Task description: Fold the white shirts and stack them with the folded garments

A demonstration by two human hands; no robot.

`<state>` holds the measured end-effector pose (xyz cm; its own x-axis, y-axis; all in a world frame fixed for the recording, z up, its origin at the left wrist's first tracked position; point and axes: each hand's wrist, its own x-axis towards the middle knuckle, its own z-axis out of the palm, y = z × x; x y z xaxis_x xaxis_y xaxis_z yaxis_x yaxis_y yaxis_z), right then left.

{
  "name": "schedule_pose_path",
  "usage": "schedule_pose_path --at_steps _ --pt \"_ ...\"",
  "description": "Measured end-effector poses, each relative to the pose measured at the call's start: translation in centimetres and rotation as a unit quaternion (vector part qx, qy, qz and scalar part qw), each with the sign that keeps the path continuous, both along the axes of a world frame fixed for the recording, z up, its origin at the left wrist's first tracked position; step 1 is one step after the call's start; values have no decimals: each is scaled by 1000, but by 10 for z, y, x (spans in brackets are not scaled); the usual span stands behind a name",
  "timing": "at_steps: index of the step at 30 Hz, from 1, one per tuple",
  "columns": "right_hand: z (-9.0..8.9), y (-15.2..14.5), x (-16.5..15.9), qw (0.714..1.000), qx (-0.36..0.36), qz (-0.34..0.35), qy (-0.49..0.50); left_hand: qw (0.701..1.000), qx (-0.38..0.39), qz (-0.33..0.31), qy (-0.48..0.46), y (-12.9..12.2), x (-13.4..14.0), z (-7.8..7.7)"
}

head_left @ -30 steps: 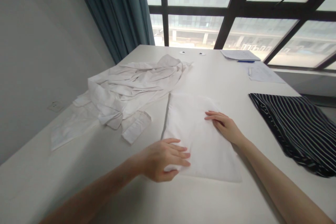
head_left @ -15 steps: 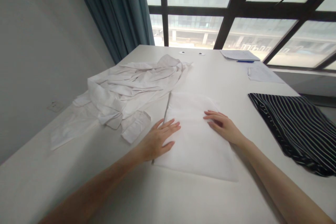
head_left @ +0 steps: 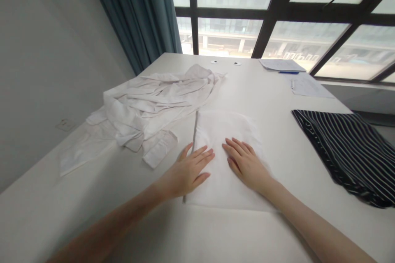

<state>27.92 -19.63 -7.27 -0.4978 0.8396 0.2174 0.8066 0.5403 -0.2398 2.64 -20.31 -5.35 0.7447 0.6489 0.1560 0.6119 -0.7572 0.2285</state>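
Observation:
A flat, roughly rectangular piece of folded white cloth (head_left: pixel 216 189) lies in front of me, with a dark line along its left edge. My left hand (head_left: pixel 189 170) rests on that left edge, fingers stretched over the cloth and thumb apart. Over the middle of the cloth lies my right hand (head_left: pixel 243 162), palm down and fingers extended. Neither hand grasps anything. Left of and beyond the folded cloth is a crumpled white garment (head_left: pixel 154 94), spread loosely, its near end close to my left hand.
On the right side of the white table (head_left: pixel 259 86) lies a black-and-white striped cloth (head_left: pixel 348 148). Papers (head_left: pixel 280 65) and a blue pen (head_left: pixel 288 72) are at the far right. A blue curtain (head_left: pixel 148 12) and windows stand behind; a wall (head_left: pixel 61 49) borders the left.
My right hand has moved left and nearer to me across the folded cloth, onto its middle. The cloth has shifted slightly toward me, and my left hand moved slightly with it.

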Motion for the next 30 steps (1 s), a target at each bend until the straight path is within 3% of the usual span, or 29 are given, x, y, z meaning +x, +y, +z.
schedule_pose_path --at_steps 7,13,18,23,30 --pt "2 -1 0 999 3 6 -51 997 55 42 46 30 -5 -9" --pt "1 -2 -2 997 6 0 -81 991 41 77 97 75 -4 -15" --pt "3 -2 -3 994 -8 -9 -111 989 38 83 116 93 3 -15" --pt "4 -1 0 993 -5 7 -117 988 57 87 113 83 4 -18" --pt "5 -14 16 990 -5 88 -110 988 71 83 108 33 -7 -20"
